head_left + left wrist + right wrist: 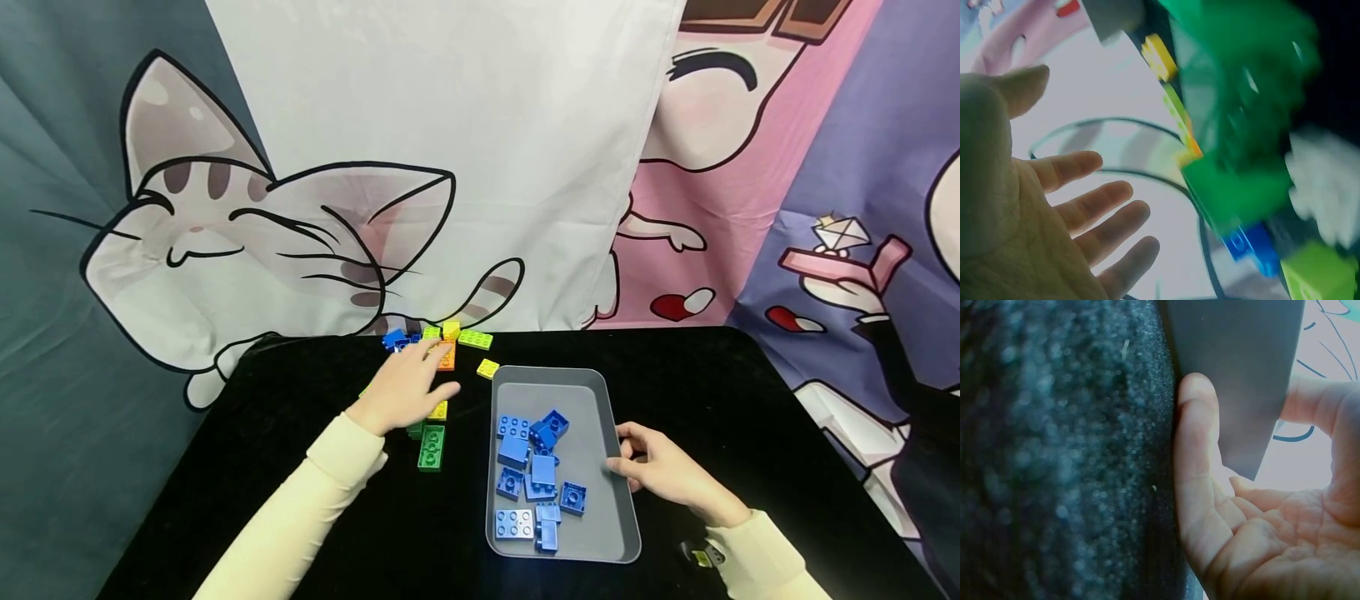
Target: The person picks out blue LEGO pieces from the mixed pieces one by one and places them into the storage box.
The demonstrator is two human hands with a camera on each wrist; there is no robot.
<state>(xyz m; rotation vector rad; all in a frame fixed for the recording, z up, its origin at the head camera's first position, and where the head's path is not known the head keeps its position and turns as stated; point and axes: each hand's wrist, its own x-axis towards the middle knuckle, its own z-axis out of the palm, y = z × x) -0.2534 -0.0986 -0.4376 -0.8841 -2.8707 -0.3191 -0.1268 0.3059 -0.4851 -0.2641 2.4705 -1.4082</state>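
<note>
My left hand point(401, 387) hovers with spread fingers over a loose group of toy building bricks and holds nothing; the left wrist view shows its palm bare. Around it lie a green brick point(431, 448), an orange brick point(447, 357), a lime brick point(476, 339) and a blue brick point(393, 340). The hand hides part of the group. My right hand point(663, 471) grips the right edge of a grey tray point(592, 400), thumb at the rim and fingers along the outer wall point(1235, 350). Several blue bricks point(513, 451) lie jumbled inside the tray, mostly toward its left side.
A yellow brick point(487, 368) lies just off the tray's back left corner. Black cloth point(697, 375) covers the table. Behind it hangs a printed curtain point(540, 125). A small dark object point(701, 554) sits beside the right cuff.
</note>
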